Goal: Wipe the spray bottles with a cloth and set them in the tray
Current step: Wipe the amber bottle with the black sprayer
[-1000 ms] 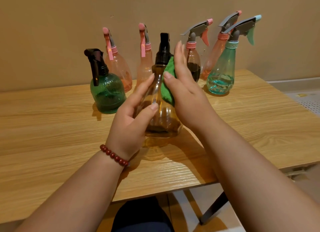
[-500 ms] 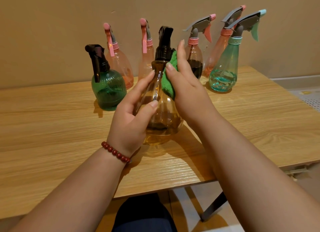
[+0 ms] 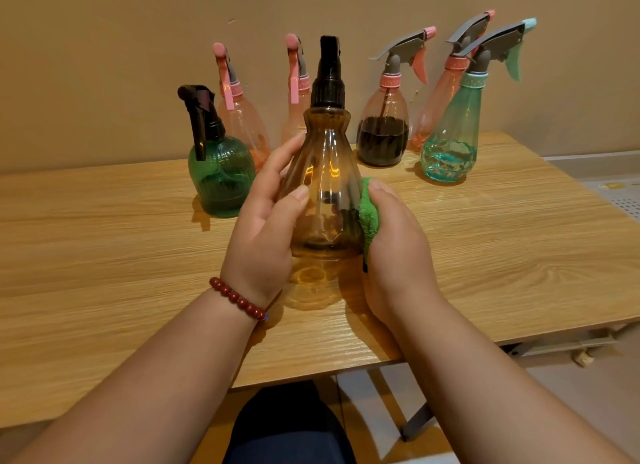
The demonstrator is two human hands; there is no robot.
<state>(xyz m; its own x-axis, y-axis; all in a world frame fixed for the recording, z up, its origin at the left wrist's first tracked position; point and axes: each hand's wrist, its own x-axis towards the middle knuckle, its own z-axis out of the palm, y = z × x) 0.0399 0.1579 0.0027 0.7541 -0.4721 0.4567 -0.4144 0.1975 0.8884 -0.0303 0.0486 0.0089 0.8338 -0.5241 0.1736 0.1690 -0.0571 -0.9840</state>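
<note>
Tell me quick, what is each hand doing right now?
Left hand: closed, holding the brown bottle.
Right hand: closed, holding the green cloth against the bottle's side.

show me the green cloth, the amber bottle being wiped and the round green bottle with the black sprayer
green cloth (image 3: 366, 221), head view, on the bunched fold against the bottle.
amber spray bottle (image 3: 325, 179), head view, on its clear body below the neck.
round green spray bottle (image 3: 219, 183), head view, on its ribbed body.

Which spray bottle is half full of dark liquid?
The pink-collared bottle with the grey trigger, right of the held amber bottle; its lower half is dark brown.
</note>
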